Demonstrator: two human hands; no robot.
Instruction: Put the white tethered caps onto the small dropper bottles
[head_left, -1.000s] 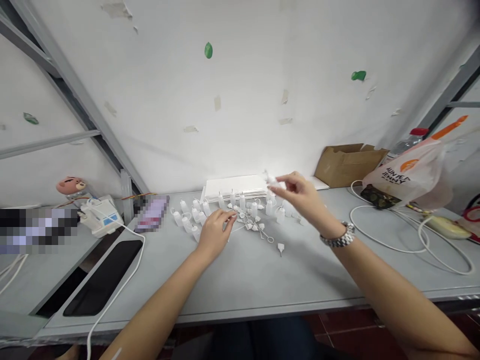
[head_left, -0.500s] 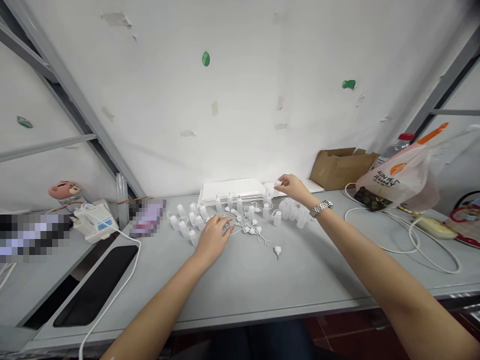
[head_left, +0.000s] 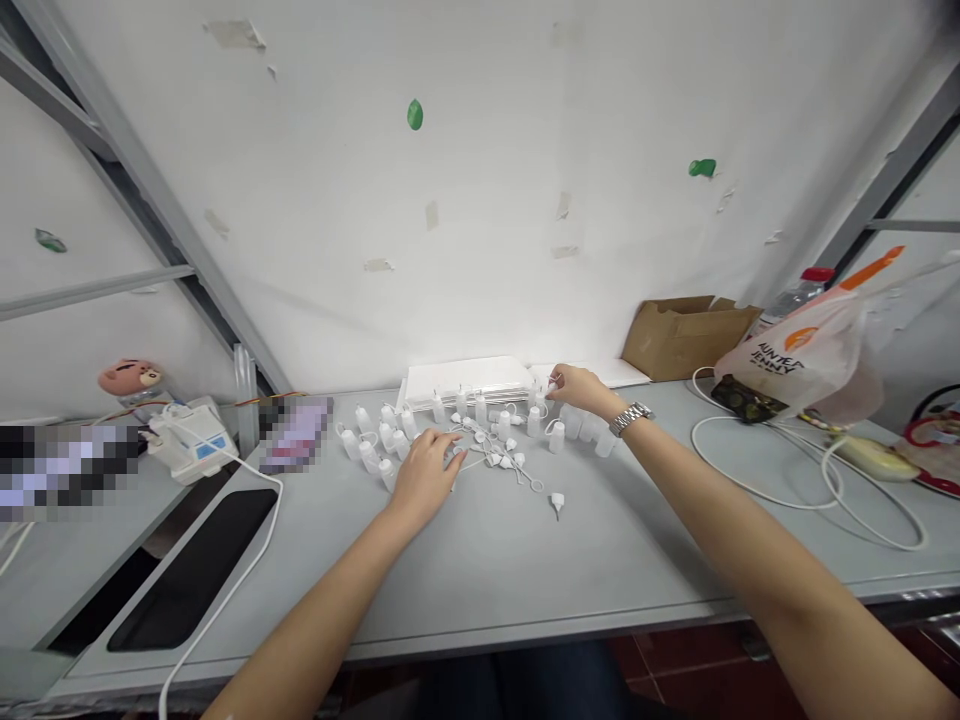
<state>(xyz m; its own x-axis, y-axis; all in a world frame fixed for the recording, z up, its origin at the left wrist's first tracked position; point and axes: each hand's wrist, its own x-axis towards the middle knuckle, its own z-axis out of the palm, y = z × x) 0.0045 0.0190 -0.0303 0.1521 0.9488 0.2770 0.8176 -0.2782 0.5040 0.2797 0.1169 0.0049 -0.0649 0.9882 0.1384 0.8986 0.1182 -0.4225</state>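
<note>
Grey counter (head_left: pixel 600 560) spans the lower half of the frame, backed by a white wall (head_left: pixel 315 180) with green pieces and tape remnants. Grey metal framing (head_left: pixel 161 215) stands at left and upper right. A stack of white sheets (head_left: pixel 465 380) lies against the wall at centre; a cardboard box (head_left: pixel 686 340) and a plastic bag (head_left: pixel 799 350) sit at right, beside a looped white cable (head_left: pixel 750 492).

The small bottles (head_left: pixel 556 438) are translucent white, with narrow necks; several carry ring-shaped straps. They stand in groups at frame centre, left and right of a loose pile of white caps (head_left: pixel 504 460). One separate cap (head_left: pixel 556 501) lies nearer the front edge, its thin tip pointing down the frame.

Hands: the right hand (head_left: pixel 589 390), with a metal watch (head_left: pixel 631 417) at its wrist, is closed at the fingertips on a small white part (head_left: pixel 553 386), partly hidden. The left hand (head_left: pixel 426 475) is curved beside the left group and the caps; its grip cannot be determined.
</note>
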